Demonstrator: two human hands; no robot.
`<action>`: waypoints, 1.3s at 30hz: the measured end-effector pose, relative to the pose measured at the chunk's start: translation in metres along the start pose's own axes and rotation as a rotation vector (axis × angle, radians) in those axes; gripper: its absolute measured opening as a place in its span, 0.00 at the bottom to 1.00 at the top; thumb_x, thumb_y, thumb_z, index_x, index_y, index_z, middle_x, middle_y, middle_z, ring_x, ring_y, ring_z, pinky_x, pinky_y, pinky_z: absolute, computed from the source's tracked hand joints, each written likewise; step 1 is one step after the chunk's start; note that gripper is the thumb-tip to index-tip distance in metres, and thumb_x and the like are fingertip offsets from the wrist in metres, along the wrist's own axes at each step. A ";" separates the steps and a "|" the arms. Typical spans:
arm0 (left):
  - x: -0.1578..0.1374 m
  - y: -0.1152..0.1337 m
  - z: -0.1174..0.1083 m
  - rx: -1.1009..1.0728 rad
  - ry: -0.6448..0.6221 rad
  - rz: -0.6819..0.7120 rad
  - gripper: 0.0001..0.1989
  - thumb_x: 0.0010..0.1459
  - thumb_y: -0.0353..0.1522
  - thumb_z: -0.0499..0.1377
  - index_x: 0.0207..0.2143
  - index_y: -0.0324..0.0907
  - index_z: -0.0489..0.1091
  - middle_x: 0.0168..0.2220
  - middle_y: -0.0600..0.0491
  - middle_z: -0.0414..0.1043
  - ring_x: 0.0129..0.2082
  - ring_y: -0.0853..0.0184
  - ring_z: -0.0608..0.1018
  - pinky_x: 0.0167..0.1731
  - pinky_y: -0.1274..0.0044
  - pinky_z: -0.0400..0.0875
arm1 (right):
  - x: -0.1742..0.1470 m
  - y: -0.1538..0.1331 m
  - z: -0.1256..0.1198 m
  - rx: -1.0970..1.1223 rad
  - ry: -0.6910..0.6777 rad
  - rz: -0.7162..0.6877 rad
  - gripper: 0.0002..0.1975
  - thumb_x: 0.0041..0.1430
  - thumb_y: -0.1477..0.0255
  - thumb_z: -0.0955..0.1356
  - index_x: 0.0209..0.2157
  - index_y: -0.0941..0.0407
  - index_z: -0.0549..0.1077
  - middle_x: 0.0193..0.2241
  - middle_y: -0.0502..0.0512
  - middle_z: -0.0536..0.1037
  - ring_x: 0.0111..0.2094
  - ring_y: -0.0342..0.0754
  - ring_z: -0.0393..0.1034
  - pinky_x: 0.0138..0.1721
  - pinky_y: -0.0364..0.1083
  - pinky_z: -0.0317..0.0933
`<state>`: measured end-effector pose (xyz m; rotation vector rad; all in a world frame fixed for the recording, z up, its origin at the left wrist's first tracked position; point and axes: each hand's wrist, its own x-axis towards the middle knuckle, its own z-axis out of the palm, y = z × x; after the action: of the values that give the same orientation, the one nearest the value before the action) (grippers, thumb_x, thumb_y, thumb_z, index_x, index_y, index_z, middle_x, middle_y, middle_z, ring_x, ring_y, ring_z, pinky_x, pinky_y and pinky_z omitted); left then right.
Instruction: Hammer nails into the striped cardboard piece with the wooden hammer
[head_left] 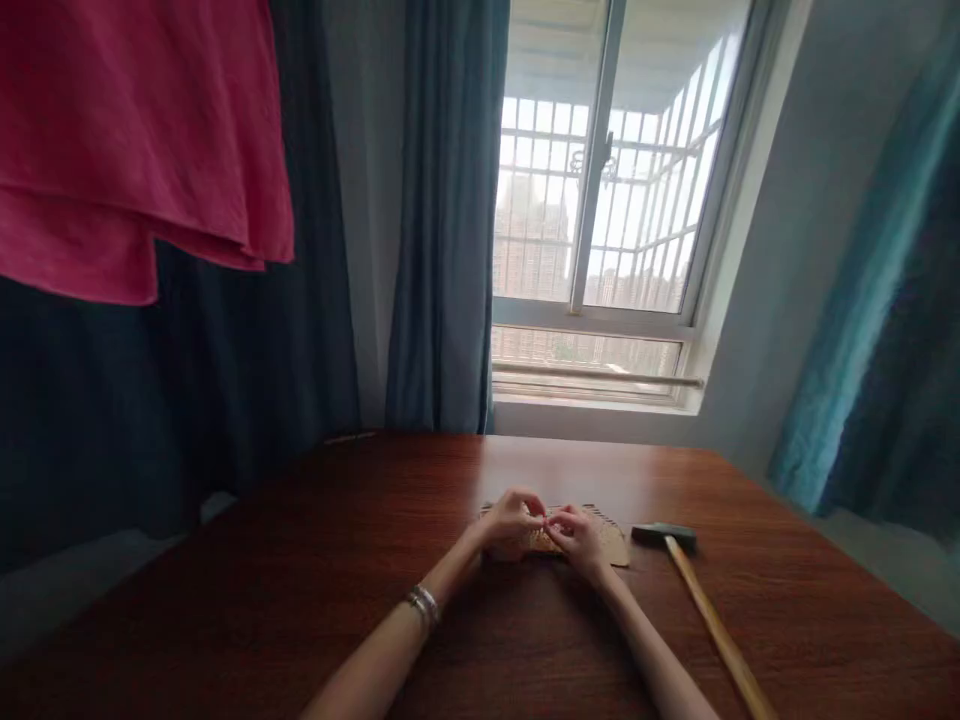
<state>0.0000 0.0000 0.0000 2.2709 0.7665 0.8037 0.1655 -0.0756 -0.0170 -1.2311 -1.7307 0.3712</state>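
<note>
My left hand (514, 522) and my right hand (576, 537) meet fingertip to fingertip over a flat tan piece (616, 546) on the table. The piece has a row of dark marks along its far edge, and my hands cover much of it. Both hands are closed in a pinch around something small between them, with a hint of red, too tiny to name. Just right of the piece lies a hammer (712, 615), its dark head away from me and its wooden handle running toward the near right. Bracelets circle my left wrist.
The brown wooden table (360, 580) spreads around my hands, its far edge near the wall below a barred window (592, 250). Blue curtains (450, 220) hang left and right. A pink cloth (150, 140) hangs at the upper left.
</note>
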 end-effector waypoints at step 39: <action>-0.005 -0.006 0.007 -0.158 0.016 -0.113 0.15 0.43 0.38 0.61 0.31 0.37 0.75 0.29 0.52 0.73 0.30 0.70 0.71 0.29 0.82 0.62 | -0.003 -0.011 -0.022 -0.190 0.014 0.011 0.08 0.47 0.72 0.65 0.30 0.54 0.75 0.29 0.52 0.72 0.31 0.46 0.68 0.32 0.43 0.62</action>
<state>-0.0001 -0.0016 -0.0101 2.0651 0.8021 0.8010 0.1777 -0.0888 0.0008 -1.3750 -1.7794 0.2069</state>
